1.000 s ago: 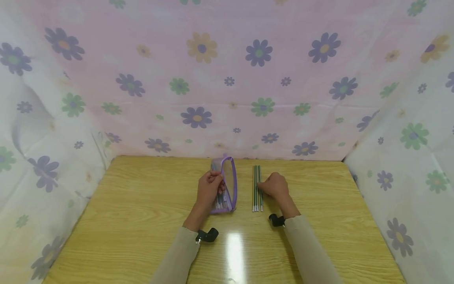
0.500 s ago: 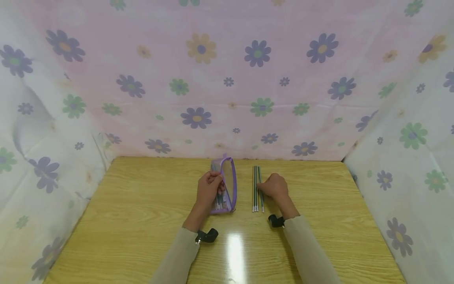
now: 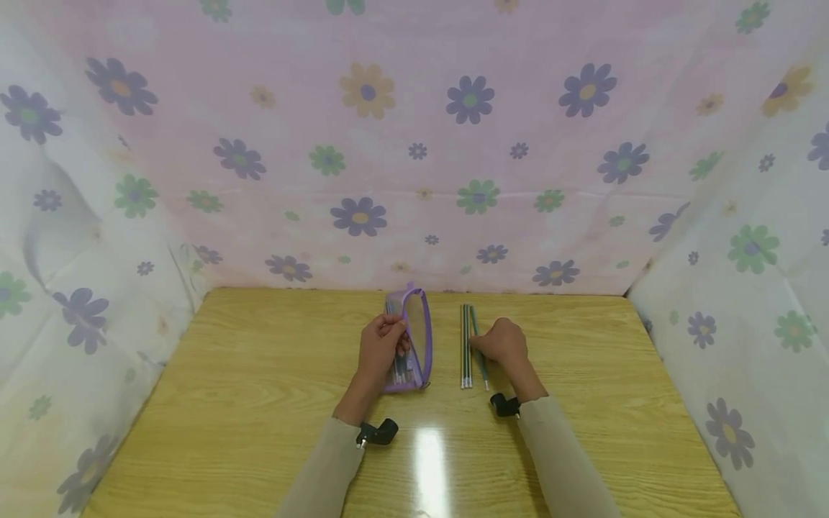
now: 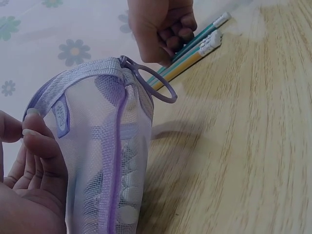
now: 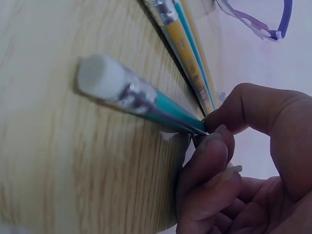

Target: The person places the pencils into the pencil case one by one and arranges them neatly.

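Observation:
A mesh pencil case (image 4: 80,129) with purple trim stands unzipped near the back of the table, several pencils showing through its side. My left hand (image 3: 383,345) pinches the upper edge of its opening between thumb and finger. To the right, my right hand (image 3: 505,341) pinches a green pencil (image 5: 151,102) by its middle, its white eraser end pointing toward me. That pencil is angled away from a row of striped pencils (image 3: 465,352) lying side by side on the table. In the right wrist view, these others (image 5: 183,46) show yellow and green sides.
The wooden table (image 3: 272,403) is closed in at the back by a flowered cloth (image 3: 414,108), with more cloth on both sides. Black wrist cameras (image 3: 378,432) sit at both sleeves. A purple zipper ring (image 4: 165,95) sticks out from the case's near end.
The eraser end of the green pencil has swung to the right, away from the other pencils, in my right fingers. My left hand stays at the pencil case.

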`<act>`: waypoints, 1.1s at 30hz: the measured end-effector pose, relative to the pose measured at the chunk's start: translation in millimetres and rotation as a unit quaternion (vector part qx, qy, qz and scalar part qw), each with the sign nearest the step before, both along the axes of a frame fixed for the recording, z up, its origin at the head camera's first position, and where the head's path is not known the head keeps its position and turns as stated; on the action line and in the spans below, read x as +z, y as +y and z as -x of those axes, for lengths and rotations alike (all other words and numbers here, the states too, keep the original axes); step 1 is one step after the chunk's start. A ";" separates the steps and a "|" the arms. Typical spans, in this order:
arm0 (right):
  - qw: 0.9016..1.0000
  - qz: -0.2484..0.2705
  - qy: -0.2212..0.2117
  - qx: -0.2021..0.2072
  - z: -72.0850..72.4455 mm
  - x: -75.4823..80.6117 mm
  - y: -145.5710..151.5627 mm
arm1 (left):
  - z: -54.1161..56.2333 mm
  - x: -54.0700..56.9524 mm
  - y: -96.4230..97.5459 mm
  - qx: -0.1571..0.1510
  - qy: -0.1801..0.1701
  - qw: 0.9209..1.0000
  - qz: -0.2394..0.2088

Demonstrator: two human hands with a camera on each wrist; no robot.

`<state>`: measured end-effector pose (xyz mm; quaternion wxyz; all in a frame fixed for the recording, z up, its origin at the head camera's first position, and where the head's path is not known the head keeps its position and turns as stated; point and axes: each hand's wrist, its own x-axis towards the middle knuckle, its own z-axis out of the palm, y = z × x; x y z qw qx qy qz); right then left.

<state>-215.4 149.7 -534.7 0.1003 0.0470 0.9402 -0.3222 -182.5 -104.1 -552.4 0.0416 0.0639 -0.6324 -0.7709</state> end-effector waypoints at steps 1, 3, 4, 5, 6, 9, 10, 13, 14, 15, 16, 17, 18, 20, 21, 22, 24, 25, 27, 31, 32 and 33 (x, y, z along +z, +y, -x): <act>1.000 0.001 0.000 -0.001 0.1 -0.3 0.3 | -0.1 -0.2 0.0 0.000 -0.001 1.000 0.000; 1.000 0.004 0.000 0.000 0.4 -0.9 1.2 | -0.2 -0.6 0.1 -0.002 -0.001 1.000 -0.001; 1.000 0.007 0.000 0.001 0.7 -1.3 2.0 | -0.2 -0.8 0.2 -0.003 -0.001 1.000 -0.001; 1.000 0.011 -0.001 0.001 0.7 -1.8 2.9 | -0.3 -0.9 0.3 -0.003 0.000 1.000 -0.001; 1.000 0.018 -0.002 0.001 0.7 -2.0 4.0 | -0.4 -0.9 0.5 -0.004 0.000 1.000 -0.002; 0.999 0.041 -0.008 0.000 -0.1 -1.6 7.0 | -0.7 -0.6 0.9 -0.006 0.001 1.000 -0.003; 0.999 0.050 -0.010 -0.001 -0.6 -1.0 7.9 | -0.6 -0.6 1.0 -0.006 0.001 1.000 -0.005; 0.997 0.069 -0.018 0.000 -2.2 0.5 9.7 | -0.4 -0.6 1.2 -0.006 0.002 1.000 -0.008; 0.997 0.072 -0.021 0.000 -2.5 0.7 10.1 | -0.3 -0.7 1.3 -0.006 0.002 1.000 -0.010; 0.997 0.076 -0.023 0.000 -3.0 1.0 10.5 | -0.3 -0.8 1.4 -0.006 0.003 1.000 -0.011; 0.996 0.081 -0.026 0.000 -3.5 1.4 10.5 | -0.2 -0.9 1.5 -0.007 0.003 1.000 -0.012; 0.996 0.085 -0.026 0.002 -3.8 1.6 10.7 | -0.1 -1.1 1.6 -0.007 0.003 1.000 -0.012; 0.996 0.089 -0.027 0.003 -4.3 1.7 10.9 | -0.1 -1.2 1.7 -0.008 0.004 1.000 -0.013; 0.995 0.099 -0.024 0.007 -5.1 2.0 11.2 | -0.1 -1.6 1.8 -0.009 0.006 1.000 -0.013; 0.994 0.103 -0.021 0.011 -5.4 2.1 11.3 | -0.2 -1.8 1.9 -0.010 0.006 1.000 -0.013; 0.994 0.106 -0.018 0.013 -5.4 1.9 11.3 | -0.3 -1.7 1.9 -0.011 0.007 1.000 -0.013; 0.993 0.113 -0.010 0.023 -5.4 1.7 11.3 | -0.8 -1.4 2.0 -0.013 0.007 1.000 -0.013; 0.993 0.116 -0.006 0.027 -5.3 1.8 10.8 | -1.0 -1.1 2.1 -0.015 0.007 1.000 -0.013; 0.992 0.120 0.003 0.034 -4.8 1.9 9.7 | -1.6 -0.1 2.3 -0.021 0.007 1.000 -0.015; 0.989 0.136 0.021 0.045 -5.0 4.9 6.7 | -2.3 1.2 3.1 -0.030 0.005 0.999 -0.016; 0.989 0.142 0.024 0.046 -5.2 6.0 5.9 | -2.5 1.3 3.3 -0.031 0.004 0.999 -0.016; 0.988 0.146 0.027 0.046 -5.5 7.2 4.9 | -2.6 1.4 3.6 -0.030 0.003 0.999 -0.015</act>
